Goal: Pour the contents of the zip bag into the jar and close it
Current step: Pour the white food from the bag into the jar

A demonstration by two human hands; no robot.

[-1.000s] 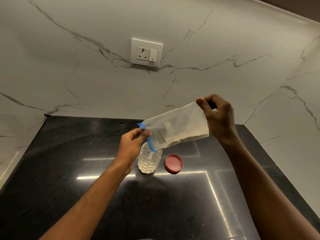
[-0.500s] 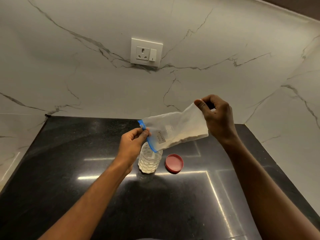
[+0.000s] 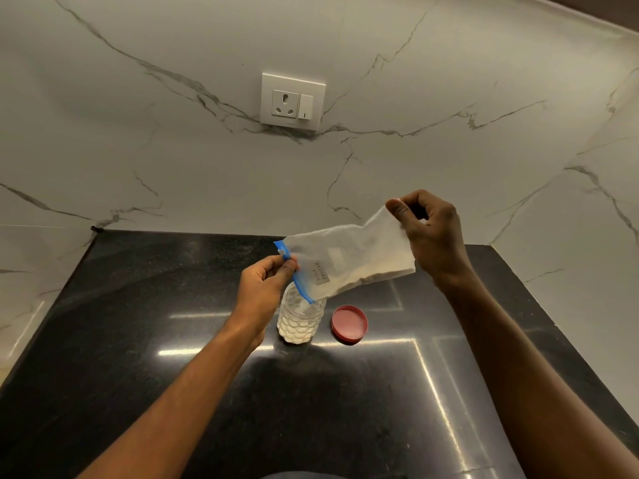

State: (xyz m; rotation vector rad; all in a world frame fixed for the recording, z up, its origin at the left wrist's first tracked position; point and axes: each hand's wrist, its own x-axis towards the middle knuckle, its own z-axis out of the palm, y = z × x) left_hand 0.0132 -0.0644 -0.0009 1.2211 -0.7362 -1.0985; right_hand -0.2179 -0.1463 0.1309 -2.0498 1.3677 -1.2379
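A: How do I pour this cleanly?

B: Keep the bag [image 3: 349, 261] mouth low inside the jar [image 3: 300, 319] on the counter [image 3: 138, 305]; I'd lift the tail gradually.

A: My hands?

B: Left hand [image 3: 264, 288] fingers pinch the blue zip edge; right hand [image 3: 430, 233] pinches the raised bottom corner. Lid [image 3: 349, 322] lies just beside the jar.

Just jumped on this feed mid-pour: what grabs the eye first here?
The zip bag, held tilted between the left hand and right hand, its blue mouth over the open jar at centre. The red lid lies beside the jar on the black counter.
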